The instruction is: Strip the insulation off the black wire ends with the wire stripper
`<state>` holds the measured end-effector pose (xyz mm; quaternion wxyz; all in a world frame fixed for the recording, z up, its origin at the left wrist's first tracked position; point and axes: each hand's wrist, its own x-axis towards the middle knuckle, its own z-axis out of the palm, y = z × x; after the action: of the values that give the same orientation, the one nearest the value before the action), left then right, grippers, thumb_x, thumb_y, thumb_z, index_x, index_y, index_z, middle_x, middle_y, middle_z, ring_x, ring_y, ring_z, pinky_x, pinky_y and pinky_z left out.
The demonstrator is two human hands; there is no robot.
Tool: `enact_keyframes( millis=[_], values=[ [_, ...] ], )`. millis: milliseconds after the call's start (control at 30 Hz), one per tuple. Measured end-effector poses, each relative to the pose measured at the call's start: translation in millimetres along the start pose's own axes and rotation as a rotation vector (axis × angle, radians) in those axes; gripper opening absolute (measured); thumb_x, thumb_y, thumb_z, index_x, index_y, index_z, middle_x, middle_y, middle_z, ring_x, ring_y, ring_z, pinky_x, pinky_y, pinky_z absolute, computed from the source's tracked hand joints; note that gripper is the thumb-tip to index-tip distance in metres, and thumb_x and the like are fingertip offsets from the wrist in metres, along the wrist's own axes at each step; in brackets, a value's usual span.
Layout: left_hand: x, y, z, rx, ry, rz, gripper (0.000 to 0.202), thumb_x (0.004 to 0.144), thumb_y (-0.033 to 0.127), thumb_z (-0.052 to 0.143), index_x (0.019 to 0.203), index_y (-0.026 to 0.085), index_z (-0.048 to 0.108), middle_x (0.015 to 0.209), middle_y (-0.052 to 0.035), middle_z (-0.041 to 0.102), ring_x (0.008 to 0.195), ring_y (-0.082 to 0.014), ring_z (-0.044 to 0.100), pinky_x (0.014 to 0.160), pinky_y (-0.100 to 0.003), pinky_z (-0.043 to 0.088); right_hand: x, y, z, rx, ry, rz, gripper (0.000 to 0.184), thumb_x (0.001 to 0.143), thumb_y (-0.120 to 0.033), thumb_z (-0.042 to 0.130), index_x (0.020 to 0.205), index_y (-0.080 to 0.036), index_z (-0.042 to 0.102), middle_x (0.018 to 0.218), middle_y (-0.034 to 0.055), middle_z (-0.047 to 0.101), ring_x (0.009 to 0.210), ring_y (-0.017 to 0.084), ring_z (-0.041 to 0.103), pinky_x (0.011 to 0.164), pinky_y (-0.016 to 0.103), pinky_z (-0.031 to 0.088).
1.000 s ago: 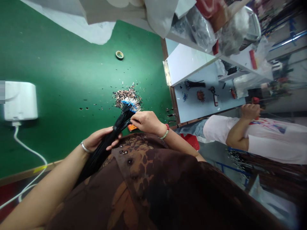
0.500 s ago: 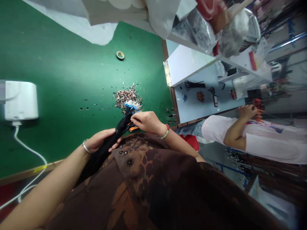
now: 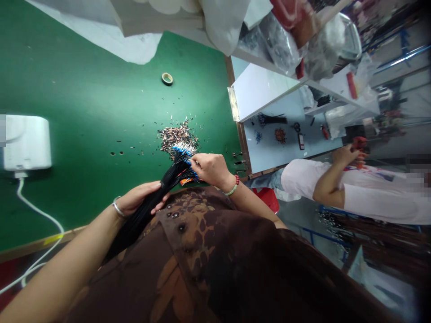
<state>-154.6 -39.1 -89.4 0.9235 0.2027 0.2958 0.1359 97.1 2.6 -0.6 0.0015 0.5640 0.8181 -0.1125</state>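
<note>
Head view: your left fingers (image 3: pixel 154 190) clench a black wire bundle (image 3: pixel 170 180), right fingers (image 3: pixel 199 162) grip its blue ends (image 3: pixel 183 150); loose terminals (image 3: pixel 177 136) remain.

A thick bundle of thin black insulated wires (image 3: pixel 151 197) is gathered tight along its length and fans out at its far end, where the wires finish in blue sleeves with bright metal tips (image 3: pixel 183 149). The left hand (image 3: pixel 139 197) cradles the lower length, and the right hand (image 3: pixel 210 170) presses on the wires just below the fan. The tips sit at the edge of a heap of small copper-and-silver crimp terminals (image 3: pixel 177 137), lying on a green work mat (image 3: pixel 101 89) near its brown-trimmed edge, with strays scattered around. A small orange piece (image 3: pixel 186 181) shows beneath the wires.
</note>
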Motion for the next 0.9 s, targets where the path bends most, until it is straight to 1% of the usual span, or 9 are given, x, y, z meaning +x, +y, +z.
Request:
enact_keyframes(
  millis=[100, 300, 400, 533, 600, 733, 900],
  values=[
    [-1, -1, -3.7, 0.04, 0.013, 0.0, 0.032, 0.087, 0.045, 0.058, 0.089, 0.013, 0.059, 0.069, -0.0057, 0.063, 0.048, -0.0123, 0.057, 0.039, -0.02, 0.046, 1, 2, -2, 0.004, -0.01, -0.009, 0.033, 0.096, -0.033, 0.042, 0.083, -0.017, 0.067, 0.08, 0.0045, 0.069, 0.064, 0.012, 0.053, 0.059, 0.029, 0.023],
    [-1, 2, -6.0, 0.127, 0.085, -0.046, 0.032, 0.084, 0.047, 0.063, 0.094, 0.017, 0.058, 0.076, -0.0043, 0.064, 0.054, -0.0133, 0.06, 0.042, -0.022, 0.049, 5, 5, -9, -0.023, -0.019, -0.009, 0.036, 0.098, -0.033, 0.038, 0.082, -0.015, 0.065, 0.08, 0.006, 0.068, 0.067, 0.013, 0.053, 0.059, 0.029, 0.023],
    [-4, 6, -3.6, 0.205, 0.096, -0.066, 0.033, 0.084, 0.049, 0.062, 0.093, 0.018, 0.057, 0.072, -0.0027, 0.063, 0.052, -0.012, 0.057, 0.043, -0.021, 0.048, 5, 7, -9, -0.072, -0.043, -0.008, 0.036, 0.098, -0.034, 0.038, 0.081, -0.015, 0.064, 0.08, 0.006, 0.067, 0.066, 0.013, 0.052, 0.058, 0.03, 0.021],
    [-6, 13, 1.0, 0.31, 0.107, -0.078, 0.038, 0.083, 0.054, 0.062, 0.093, 0.018, 0.057, 0.064, -0.0008, 0.06, 0.05, -0.0113, 0.055, 0.045, -0.021, 0.047, 5, 10, -10, -0.121, -0.083, -0.044, 0.033, 0.098, -0.034, 0.04, 0.083, -0.018, 0.064, 0.081, 0.0042, 0.067, 0.066, 0.013, 0.051, 0.057, 0.03, 0.017],
    [-6, 16, 3.4, 0.36, 0.135, -0.075, 0.042, 0.081, 0.056, 0.063, 0.098, 0.018, 0.057, 0.063, 0.0001, 0.059, 0.05, -0.0117, 0.054, 0.046, -0.021, 0.047, 5, 10, -13, -0.137, -0.108, -0.067, 0.033, 0.098, -0.034, 0.04, 0.084, -0.018, 0.064, 0.081, 0.0039, 0.067, 0.066, 0.013, 0.051, 0.057, 0.03, 0.017],
    [-6, 23, 6.2, 0.447, 0.21, -0.061, 0.061, 0.074, 0.059, 0.068, 0.119, 0.019, 0.055, 0.069, 0.0009, 0.059, 0.054, -0.0138, 0.056, 0.045, -0.024, 0.048, 6, 8, -20, -0.175, -0.158, -0.118, 0.031, 0.099, -0.029, 0.039, 0.085, -0.016, 0.064, 0.082, 0.0053, 0.066, 0.068, 0.014, 0.051, 0.057, 0.03, 0.018],
    [-6, 28, 5.1, 0.588, 0.24, -0.074, 0.076, 0.07, 0.066, 0.066, 0.128, 0.017, 0.053, 0.067, 0.0007, 0.059, 0.055, -0.0165, 0.057, 0.046, -0.026, 0.048, 7, 5, -21, -0.193, -0.177, -0.166, 0.029, 0.099, -0.025, 0.04, 0.084, -0.015, 0.063, 0.083, 0.0062, 0.065, 0.068, 0.013, 0.051, 0.056, 0.031, 0.018]
  ],
)
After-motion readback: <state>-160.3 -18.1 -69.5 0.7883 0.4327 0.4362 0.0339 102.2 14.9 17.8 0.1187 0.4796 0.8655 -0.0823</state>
